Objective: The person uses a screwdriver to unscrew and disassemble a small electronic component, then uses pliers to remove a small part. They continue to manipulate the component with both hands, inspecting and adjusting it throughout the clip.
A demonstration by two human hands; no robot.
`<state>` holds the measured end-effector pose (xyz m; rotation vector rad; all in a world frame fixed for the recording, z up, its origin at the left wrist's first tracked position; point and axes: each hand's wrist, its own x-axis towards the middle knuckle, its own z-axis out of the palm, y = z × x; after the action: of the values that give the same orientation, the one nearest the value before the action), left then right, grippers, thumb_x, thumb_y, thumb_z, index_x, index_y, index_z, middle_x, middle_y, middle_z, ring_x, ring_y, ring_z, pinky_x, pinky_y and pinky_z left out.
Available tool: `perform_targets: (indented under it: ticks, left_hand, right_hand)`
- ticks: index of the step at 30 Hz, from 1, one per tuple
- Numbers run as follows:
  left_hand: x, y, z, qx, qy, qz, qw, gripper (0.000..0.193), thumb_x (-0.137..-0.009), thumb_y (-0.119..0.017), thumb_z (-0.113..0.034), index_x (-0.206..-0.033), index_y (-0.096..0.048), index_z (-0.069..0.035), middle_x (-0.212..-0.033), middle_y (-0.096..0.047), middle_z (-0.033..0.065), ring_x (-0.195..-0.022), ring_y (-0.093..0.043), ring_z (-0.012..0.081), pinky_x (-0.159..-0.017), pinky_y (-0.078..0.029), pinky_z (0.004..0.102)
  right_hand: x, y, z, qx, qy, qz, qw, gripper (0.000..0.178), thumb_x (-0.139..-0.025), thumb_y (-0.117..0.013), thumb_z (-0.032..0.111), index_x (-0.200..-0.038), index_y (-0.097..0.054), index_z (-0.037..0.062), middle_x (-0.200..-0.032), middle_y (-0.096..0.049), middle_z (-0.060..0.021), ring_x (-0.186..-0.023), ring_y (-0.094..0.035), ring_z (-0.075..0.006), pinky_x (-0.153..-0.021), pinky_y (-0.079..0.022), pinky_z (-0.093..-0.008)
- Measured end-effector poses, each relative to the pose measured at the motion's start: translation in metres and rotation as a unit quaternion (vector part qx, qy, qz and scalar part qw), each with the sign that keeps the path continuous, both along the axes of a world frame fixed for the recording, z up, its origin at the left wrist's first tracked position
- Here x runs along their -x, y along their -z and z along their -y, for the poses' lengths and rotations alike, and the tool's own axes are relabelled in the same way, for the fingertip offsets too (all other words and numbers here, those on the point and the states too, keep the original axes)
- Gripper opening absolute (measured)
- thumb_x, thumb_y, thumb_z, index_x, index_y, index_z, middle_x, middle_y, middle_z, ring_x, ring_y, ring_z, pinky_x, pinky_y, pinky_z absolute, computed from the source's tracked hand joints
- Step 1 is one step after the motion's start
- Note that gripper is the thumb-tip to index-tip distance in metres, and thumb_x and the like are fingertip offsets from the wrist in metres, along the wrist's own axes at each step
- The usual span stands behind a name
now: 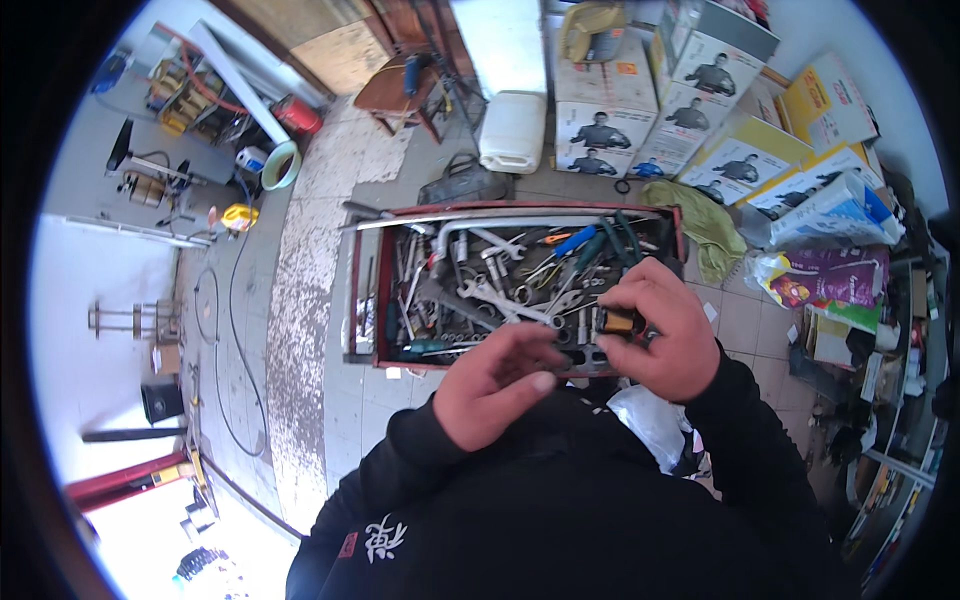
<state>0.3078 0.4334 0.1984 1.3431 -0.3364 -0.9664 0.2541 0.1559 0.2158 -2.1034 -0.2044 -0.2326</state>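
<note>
- Small dark cylinder [618, 320] sits over the toolbox's [382, 335] near right part, clamped between the right hand's [668, 332] fingers and thumb.
- Left hand [492, 388] is empty, fingers apart from thumb, well placed to steady it.
- A firm hold should prevent drops among the wrenches [505, 302].

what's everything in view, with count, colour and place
tool tray: one, red-rimmed, centre
wrenches: several, silver, in tool tray
tool handle: one, blue, tray's upper right
small object: one, dark and amber, over tray's right
jerrycan: one, whitish, beyond tray
chair: one, brown, upper left
boxes: several, mostly white, upper right
cloth: one, olive, right of tray
bag: one, purple, far right
sleeves: two, black, lower part
left hand: one, bare, over tray's near edge
right hand: one, bare, holding small object
</note>
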Motion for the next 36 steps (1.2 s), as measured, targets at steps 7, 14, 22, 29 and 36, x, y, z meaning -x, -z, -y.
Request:
perform_targets:
  ticks: [7, 14, 22, 29, 36]
  left_hand:
    - [0.013, -0.018, -0.048, 0.172, -0.052, -0.057, 0.982, 0.063, -0.106, -0.069, -0.002, -0.162, -0.038, -0.005, -0.129, -0.068, 0.0078, -0.117, -0.066, 0.0146, -0.104, -0.052, 0.0311]
    - [0.023, -0.014, -0.116, 0.224, -0.123, 0.001, 0.967, 0.047, -0.108, -0.064, 0.000, -0.153, -0.050, 0.001, -0.141, -0.067, 0.0112, -0.130, -0.064, 0.0173, -0.111, -0.051, 0.0336]
    - [0.033, -0.008, -0.169, 0.253, -0.166, -0.017, 0.953, 0.045, -0.110, -0.062, 0.000, -0.153, -0.050, 0.000, -0.117, -0.067, 0.0041, -0.105, -0.065, 0.0105, -0.095, -0.054, 0.0283]
    - [0.035, -0.005, -0.196, 0.262, -0.158, -0.028, 0.952, 0.047, -0.108, -0.066, -0.003, -0.153, -0.051, -0.001, -0.127, -0.070, 0.0086, -0.107, -0.068, 0.0135, -0.095, -0.056, 0.0290]
    - [0.037, -0.008, -0.211, 0.261, -0.157, -0.025, 0.952, 0.046, -0.109, -0.065, -0.006, -0.153, -0.051, -0.001, -0.125, -0.070, 0.0071, -0.104, -0.067, 0.0132, -0.094, -0.056, 0.0289]
  right_hand:
    - [0.005, -0.040, -0.106, 0.017, -0.018, 0.035, 0.999, 0.038, -0.077, -0.087, 0.000, -0.111, -0.070, 0.0020, -0.106, -0.065, -0.0148, -0.087, -0.068, -0.0311, -0.074, -0.056, -0.0390]
    - [-0.001, -0.049, -0.181, 0.025, -0.053, 0.089, 0.994, 0.038, -0.077, -0.086, -0.004, -0.110, -0.067, 0.0031, -0.106, -0.064, -0.0144, -0.084, -0.066, -0.0266, -0.068, -0.054, -0.0348]
    - [0.001, -0.044, -0.237, -0.066, -0.075, 0.013, 0.995, 0.035, -0.084, -0.081, -0.005, -0.114, -0.065, 0.0017, -0.111, -0.063, -0.0125, -0.084, -0.063, -0.0164, -0.070, -0.054, -0.0304]
    - [0.007, -0.044, -0.258, -0.189, -0.105, -0.076, 0.973, 0.032, -0.092, -0.076, -0.002, -0.121, -0.061, -0.0002, -0.121, -0.057, -0.0106, -0.098, -0.062, -0.0131, -0.078, -0.055, -0.0287]
    - [0.007, -0.051, -0.268, -0.216, -0.141, -0.113, 0.959, 0.031, -0.094, -0.072, -0.005, -0.122, -0.060, -0.0008, -0.123, -0.055, -0.0104, -0.105, -0.061, -0.0142, -0.085, -0.055, -0.0292]
